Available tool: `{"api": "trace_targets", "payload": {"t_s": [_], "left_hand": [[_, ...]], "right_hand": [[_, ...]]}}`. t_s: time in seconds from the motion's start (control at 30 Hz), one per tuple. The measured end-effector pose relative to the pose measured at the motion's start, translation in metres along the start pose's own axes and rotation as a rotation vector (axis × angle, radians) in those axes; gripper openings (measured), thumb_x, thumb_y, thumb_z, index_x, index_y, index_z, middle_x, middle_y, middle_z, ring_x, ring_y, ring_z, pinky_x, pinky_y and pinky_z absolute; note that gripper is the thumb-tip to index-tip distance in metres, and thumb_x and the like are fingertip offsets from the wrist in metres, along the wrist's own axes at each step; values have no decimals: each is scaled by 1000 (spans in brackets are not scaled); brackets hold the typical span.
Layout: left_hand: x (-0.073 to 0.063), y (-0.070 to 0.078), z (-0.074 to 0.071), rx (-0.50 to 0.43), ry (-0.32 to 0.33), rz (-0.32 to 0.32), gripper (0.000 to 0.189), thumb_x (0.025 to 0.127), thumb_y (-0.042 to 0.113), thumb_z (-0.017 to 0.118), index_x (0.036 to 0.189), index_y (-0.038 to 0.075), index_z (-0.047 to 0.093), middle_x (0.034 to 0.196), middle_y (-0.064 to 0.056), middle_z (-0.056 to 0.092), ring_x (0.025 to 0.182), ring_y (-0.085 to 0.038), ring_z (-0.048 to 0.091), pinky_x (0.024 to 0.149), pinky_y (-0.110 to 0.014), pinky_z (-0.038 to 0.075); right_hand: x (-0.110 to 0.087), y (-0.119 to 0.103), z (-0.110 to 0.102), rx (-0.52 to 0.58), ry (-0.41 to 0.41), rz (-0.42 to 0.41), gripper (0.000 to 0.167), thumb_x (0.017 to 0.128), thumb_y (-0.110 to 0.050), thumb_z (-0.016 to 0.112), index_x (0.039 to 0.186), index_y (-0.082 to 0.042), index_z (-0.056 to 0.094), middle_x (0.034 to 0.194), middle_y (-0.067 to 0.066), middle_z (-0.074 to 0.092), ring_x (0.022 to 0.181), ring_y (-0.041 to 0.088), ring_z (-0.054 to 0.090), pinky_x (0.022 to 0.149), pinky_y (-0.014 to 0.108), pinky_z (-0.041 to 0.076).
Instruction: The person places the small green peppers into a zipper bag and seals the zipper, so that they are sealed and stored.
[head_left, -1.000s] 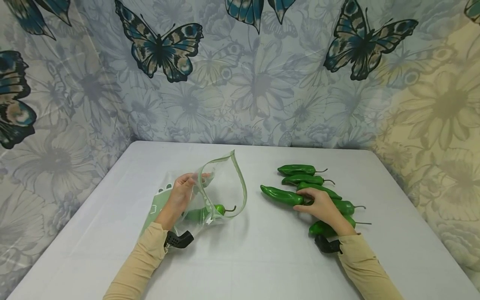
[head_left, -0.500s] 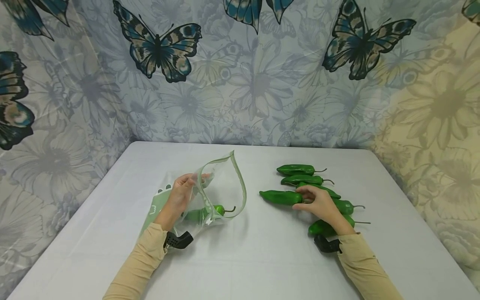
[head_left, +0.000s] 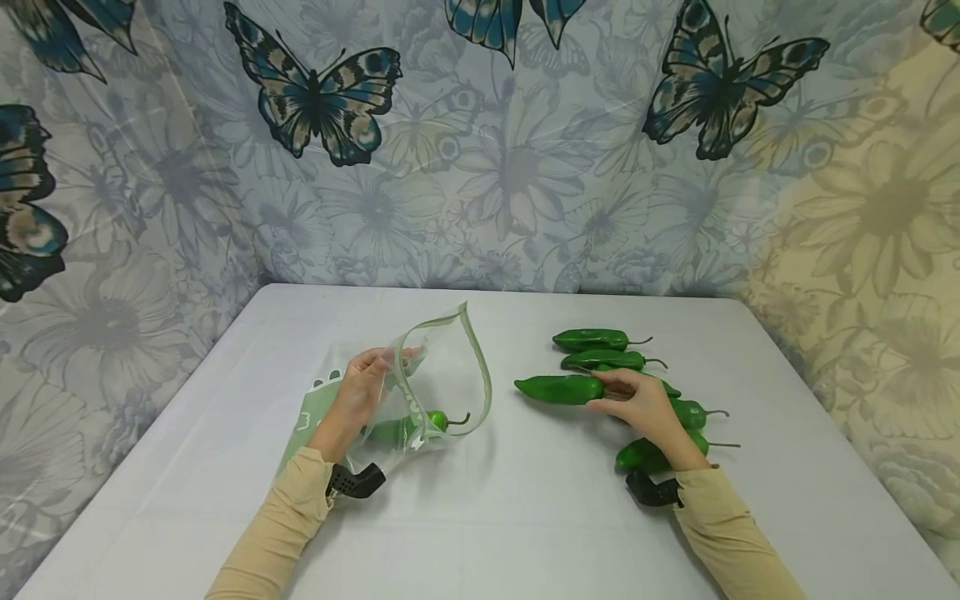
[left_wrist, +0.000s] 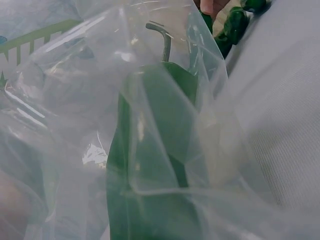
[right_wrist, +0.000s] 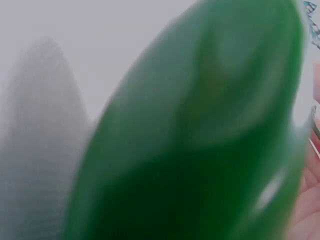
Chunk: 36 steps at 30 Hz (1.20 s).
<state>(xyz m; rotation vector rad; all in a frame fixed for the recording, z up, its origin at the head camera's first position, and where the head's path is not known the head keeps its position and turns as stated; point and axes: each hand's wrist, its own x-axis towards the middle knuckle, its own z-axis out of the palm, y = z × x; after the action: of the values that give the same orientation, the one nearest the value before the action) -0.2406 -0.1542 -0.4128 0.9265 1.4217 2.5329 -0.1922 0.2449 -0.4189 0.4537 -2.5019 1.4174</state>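
Observation:
My left hand grips the side of a clear plastic zip bag whose green-edged mouth gapes toward the right. Inside it lies one green pepper, its stem poking toward the opening; the left wrist view shows this bagged pepper through the film. My right hand pinches another green pepper at its stem end, the tip pointing left and a shadow on the table below. That pepper fills most of the right wrist view, with part of the palm at the right edge.
Several more green peppers lie in a column at the right, among them one at the back and one by the right wrist. The white table meets a butterfly-patterned cloth behind.
The pepper in my right hand has swung to point straight left and risen slightly off the table. My left hand and the bag have stayed nearly still.

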Motion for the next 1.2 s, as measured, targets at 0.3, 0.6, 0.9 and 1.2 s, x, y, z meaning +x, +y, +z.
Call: {"api": "trace_targets", "payload": {"t_s": [0.3,0.6,0.9,1.2], "left_hand": [[0,0,-1,11,-13,7,18,79,34,64,91,23,71,100,-1,65,120,-18,37,91,-59,-16],[1,0,0,27,-1,1,17,80,34,64,90,23,71,100,0,65,119,-18,37,94,-59,-12],[-3,2,-2,9,26,6,16,79,34,65,89,23,70,100,-1,65,116,-21,42,96,-58,-4],[-2,2,-1,23,19,-5,19,78,35,65,91,23,71,99,0,65,118,-18,38,95,-58,-9]], "right_hand": [[-2,-22,1,88,95,-79,34,66,6,75,97,8,62,92,21,62,77,6,61,67,21,49],[-3,-38,1,132,153,-137,34,61,16,73,93,12,62,85,22,62,73,8,62,66,22,50],[-3,-39,2,174,154,-195,36,61,21,70,95,15,58,87,16,61,75,7,61,66,23,50],[-2,-39,2,145,123,-309,42,57,24,70,96,16,55,89,28,58,75,10,61,69,27,49]]}}
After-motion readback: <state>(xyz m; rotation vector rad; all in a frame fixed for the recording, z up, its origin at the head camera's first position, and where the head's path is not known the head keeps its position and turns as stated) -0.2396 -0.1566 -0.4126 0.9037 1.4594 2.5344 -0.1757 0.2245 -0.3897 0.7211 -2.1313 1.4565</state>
